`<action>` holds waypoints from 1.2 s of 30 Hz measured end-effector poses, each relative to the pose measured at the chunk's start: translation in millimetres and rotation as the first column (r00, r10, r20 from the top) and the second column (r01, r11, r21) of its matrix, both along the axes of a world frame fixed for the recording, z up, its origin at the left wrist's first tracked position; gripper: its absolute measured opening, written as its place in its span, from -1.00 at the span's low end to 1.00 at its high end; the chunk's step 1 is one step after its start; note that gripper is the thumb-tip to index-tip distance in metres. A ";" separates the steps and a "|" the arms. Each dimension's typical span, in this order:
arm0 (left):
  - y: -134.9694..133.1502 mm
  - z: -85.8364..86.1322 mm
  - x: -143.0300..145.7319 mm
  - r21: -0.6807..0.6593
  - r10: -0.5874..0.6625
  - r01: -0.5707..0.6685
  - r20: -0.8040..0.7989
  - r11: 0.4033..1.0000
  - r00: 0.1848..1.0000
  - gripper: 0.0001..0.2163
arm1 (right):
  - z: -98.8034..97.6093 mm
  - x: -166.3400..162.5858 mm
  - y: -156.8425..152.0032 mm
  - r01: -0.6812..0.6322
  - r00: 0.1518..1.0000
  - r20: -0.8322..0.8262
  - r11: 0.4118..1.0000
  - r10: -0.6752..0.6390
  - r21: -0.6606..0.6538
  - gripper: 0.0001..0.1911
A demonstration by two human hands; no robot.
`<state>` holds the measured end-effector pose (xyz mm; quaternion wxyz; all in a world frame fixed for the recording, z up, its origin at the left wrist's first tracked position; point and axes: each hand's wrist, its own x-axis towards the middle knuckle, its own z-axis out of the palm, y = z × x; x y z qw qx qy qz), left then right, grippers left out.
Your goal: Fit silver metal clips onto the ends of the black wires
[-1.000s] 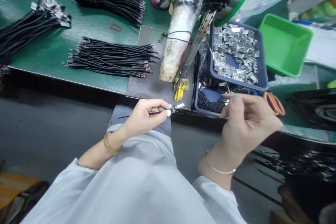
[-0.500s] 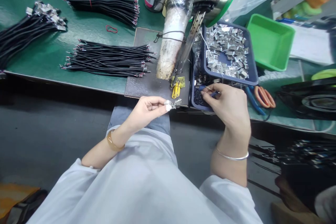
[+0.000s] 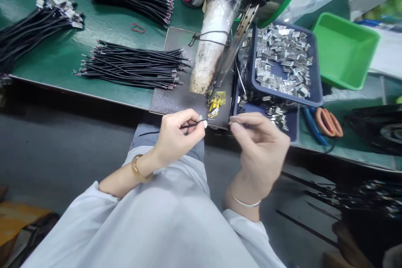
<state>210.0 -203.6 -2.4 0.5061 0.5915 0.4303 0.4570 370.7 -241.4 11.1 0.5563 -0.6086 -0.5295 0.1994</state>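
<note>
My left hand (image 3: pixel 182 134) pinches a thin black cable (image 3: pixel 149 133), which runs out behind the fingers over my lap. At the cable's front end, just past the fingertips, is a small silvery metal connector (image 3: pixel 213 112). It sits close to a yellow holder (image 3: pixel 215 104) at the front edge of the dark board (image 3: pixel 176 96). To the right, my right hand (image 3: pixel 259 142) is closed, thumb against fingers, apart from the connector. Whatever those fingers hold is too small and blurred to make out.
A wrapped tube (image 3: pixel 207 54) and a slotted metal rod (image 3: pixel 234 44) hang over the board. Rightward are a blue tray (image 3: pixel 318 79) of metal pieces, a green tray (image 3: pixel 345 50) and orange-handled pliers (image 3: pixel 328 121). Black cable bundles (image 3: pixel 128 67) lie left.
My right hand has left the lower blue tray and moved left, toward my left hand. A black cable now shows in my left hand, with the metal connector at its end. The view has shifted slightly.
</note>
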 end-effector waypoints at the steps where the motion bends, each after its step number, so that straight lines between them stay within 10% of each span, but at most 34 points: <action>1: -0.7 0.2 -0.3 0.078 0.013 -0.010 -0.040 0.997 0.999 -0.85 | -2.8 -5.6 -1.0 -0.019 1.000 0.009 0.999 0.019 -0.027 -0.97; 6: -1.8 -1.6 -0.8 0.340 0.094 -0.036 -0.156 0.940 0.983 -0.84 | -11.3 -20.9 1.6 -0.023 0.998 0.049 0.998 0.026 -0.060 -0.80; 22: 0.6 -0.5 -5.5 0.560 0.022 0.102 -0.211 0.822 0.977 -0.84 | -5.6 -20.6 6.1 0.010 0.993 0.121 0.999 -0.004 -0.043 -0.75; 26: 3.4 -0.3 -11.7 0.354 -0.148 0.166 -0.077 0.920 0.986 -0.90 | -6.2 -14.4 6.0 -0.087 0.989 -0.129 0.994 0.078 -0.068 -0.82; 30: 5.9 -3.9 -13.0 -0.042 -0.191 0.200 0.168 0.979 0.967 -0.87 | -10.6 -15.1 1.4 -0.051 0.999 -0.015 0.997 0.050 -0.050 -0.89; 36: 9.1 -6.3 -9.1 -0.033 -0.035 0.039 0.114 0.999 0.993 -0.91 | -9.6 -21.5 -3.6 0.110 0.993 0.008 0.964 -0.116 0.242 -0.85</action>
